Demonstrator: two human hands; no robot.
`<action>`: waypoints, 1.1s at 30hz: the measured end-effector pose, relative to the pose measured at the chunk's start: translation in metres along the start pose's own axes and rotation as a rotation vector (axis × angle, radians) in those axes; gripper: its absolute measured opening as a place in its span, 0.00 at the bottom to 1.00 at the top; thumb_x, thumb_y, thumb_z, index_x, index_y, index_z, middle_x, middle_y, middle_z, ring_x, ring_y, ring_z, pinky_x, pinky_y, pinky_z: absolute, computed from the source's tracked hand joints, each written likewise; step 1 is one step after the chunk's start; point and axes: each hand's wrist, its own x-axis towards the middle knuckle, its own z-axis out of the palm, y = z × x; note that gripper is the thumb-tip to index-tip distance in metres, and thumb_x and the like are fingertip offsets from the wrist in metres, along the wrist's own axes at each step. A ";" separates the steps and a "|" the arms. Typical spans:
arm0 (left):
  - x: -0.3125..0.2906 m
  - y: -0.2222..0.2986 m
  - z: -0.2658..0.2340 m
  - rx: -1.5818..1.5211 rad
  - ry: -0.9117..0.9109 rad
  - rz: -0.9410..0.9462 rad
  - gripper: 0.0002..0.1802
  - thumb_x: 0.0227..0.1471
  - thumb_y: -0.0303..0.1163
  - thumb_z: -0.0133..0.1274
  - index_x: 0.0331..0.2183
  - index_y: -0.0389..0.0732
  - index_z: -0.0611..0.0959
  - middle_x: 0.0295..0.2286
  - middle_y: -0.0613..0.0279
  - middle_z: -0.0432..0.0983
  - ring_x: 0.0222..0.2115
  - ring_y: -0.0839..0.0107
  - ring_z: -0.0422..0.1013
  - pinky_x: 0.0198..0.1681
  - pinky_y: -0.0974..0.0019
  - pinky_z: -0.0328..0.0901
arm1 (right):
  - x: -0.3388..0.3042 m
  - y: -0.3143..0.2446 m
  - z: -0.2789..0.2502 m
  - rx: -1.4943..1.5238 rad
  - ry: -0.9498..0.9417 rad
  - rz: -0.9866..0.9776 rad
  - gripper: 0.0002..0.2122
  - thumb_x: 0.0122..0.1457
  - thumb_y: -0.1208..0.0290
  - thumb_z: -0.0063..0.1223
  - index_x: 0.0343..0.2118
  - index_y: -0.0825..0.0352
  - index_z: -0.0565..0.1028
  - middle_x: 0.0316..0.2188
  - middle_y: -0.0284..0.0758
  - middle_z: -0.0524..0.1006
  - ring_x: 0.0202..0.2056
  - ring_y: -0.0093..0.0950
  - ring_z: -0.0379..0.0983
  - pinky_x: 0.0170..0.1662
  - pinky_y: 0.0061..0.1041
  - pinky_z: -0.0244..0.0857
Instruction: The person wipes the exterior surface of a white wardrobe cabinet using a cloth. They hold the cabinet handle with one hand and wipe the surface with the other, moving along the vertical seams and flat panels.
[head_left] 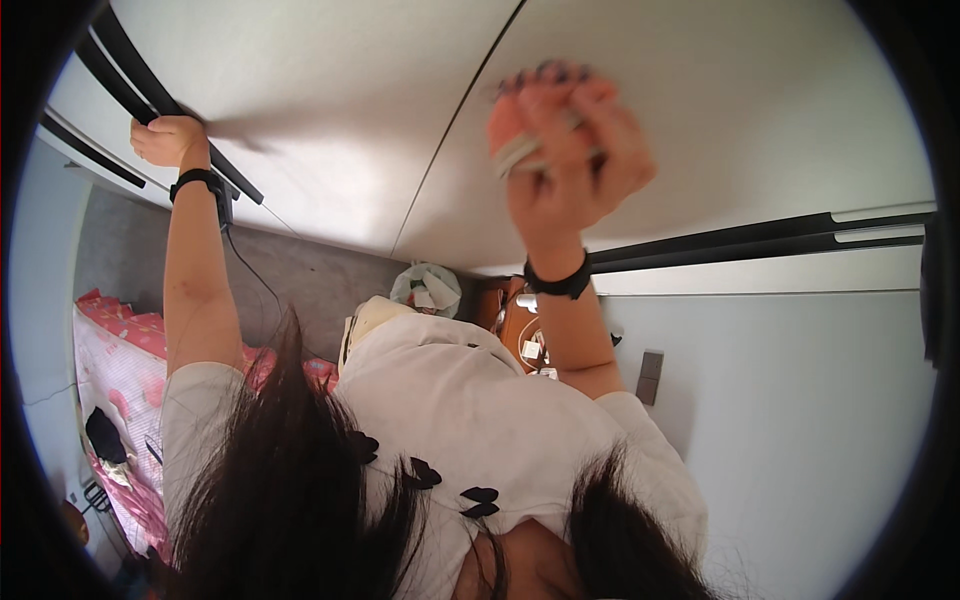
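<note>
At the upper left, my left hand [172, 140] has its fingers curled round a long black handle [125, 75] on a white cabinet door [340, 60]. My right hand [585, 175] is raised at the upper middle, in front of another white door [760, 90]. Its fingers are closed on a coral-pink, cloth-like bundle [508, 128] with a pale band and dark spots along its top. Motion blurs this hand and the bundle, so I cannot tell whether the bundle touches the door. A black band circles each wrist.
More black handles [720, 243] run along the doors at right. Below stand a white plastic bag [428, 288] and a brown table [517, 325] with small items. A bed with pink-and-white bedding [125, 360] lies at left. A dark cable [255, 275] hangs near my left arm.
</note>
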 end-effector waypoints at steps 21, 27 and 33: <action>0.000 0.001 -0.004 0.004 -0.014 -0.009 0.29 0.53 0.44 0.27 0.38 0.31 0.75 0.36 0.42 0.72 0.37 0.43 0.66 0.42 0.45 0.60 | -0.290 -0.022 0.015 0.070 -1.077 -0.339 0.06 0.53 0.69 0.48 0.33 0.59 0.74 0.46 0.27 0.72 0.54 0.24 0.61 0.51 0.27 0.59; -0.001 0.003 -0.004 0.006 -0.017 -0.014 0.29 0.53 0.44 0.27 0.38 0.31 0.75 0.36 0.42 0.72 0.37 0.43 0.66 0.41 0.45 0.61 | -0.270 -0.019 -0.008 0.088 -1.043 -0.315 0.06 0.52 0.69 0.49 0.32 0.59 0.74 0.46 0.27 0.72 0.53 0.25 0.62 0.53 0.30 0.57; 0.002 -0.001 -0.002 0.003 -0.007 -0.008 0.29 0.54 0.45 0.26 0.37 0.32 0.75 0.35 0.42 0.72 0.36 0.43 0.66 0.40 0.44 0.61 | -0.101 -0.014 -0.024 -0.106 -0.316 -0.006 0.08 0.52 0.71 0.56 0.35 0.51 0.79 0.44 0.24 0.73 0.47 0.23 0.67 0.49 0.30 0.57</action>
